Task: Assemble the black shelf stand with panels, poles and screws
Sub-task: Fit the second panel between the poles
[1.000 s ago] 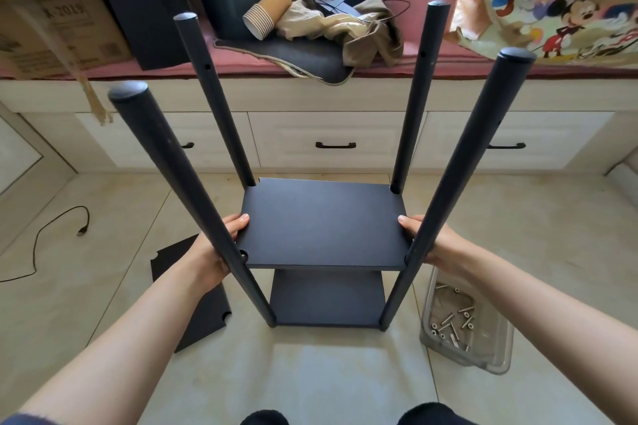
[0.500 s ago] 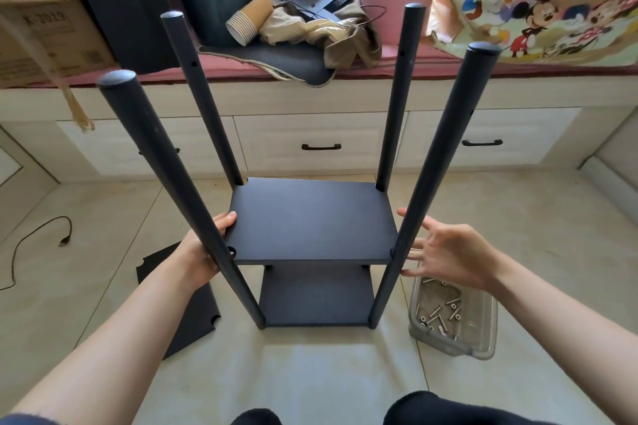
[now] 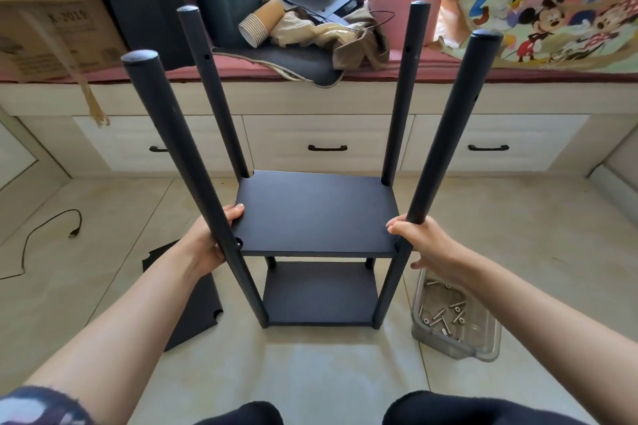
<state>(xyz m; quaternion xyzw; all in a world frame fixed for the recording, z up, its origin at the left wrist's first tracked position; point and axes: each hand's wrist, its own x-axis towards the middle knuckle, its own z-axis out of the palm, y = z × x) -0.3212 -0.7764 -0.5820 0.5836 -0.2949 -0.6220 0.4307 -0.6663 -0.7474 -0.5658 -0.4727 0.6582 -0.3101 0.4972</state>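
Observation:
The black shelf stand stands upright on the floor, four poles rising toward me. Its bottom panel (image 3: 319, 293) sits near the floor. A second black panel (image 3: 316, 212) rests between the poles higher up, level. My left hand (image 3: 207, 241) grips this panel's left edge, behind the near left pole (image 3: 193, 176). My right hand (image 3: 423, 241) holds its right edge beside the near right pole (image 3: 435, 155), fingers on top. A spare black panel (image 3: 191, 297) lies flat on the floor at left. A clear plastic tub (image 3: 455, 343) holds several silver screws (image 3: 445, 314).
A low cabinet (image 3: 328, 134) with drawers runs across the back, its red-cushioned top piled with a cardboard box (image 3: 51, 24), paper cups (image 3: 262, 24), cloth and a cartoon bag. A black cable (image 3: 45, 235) lies on the tiles at left. My knees show at the bottom edge.
My right hand left the panel's right edge, hovered open half a second ago, and now grips that edge again. The left hand kept its hold.

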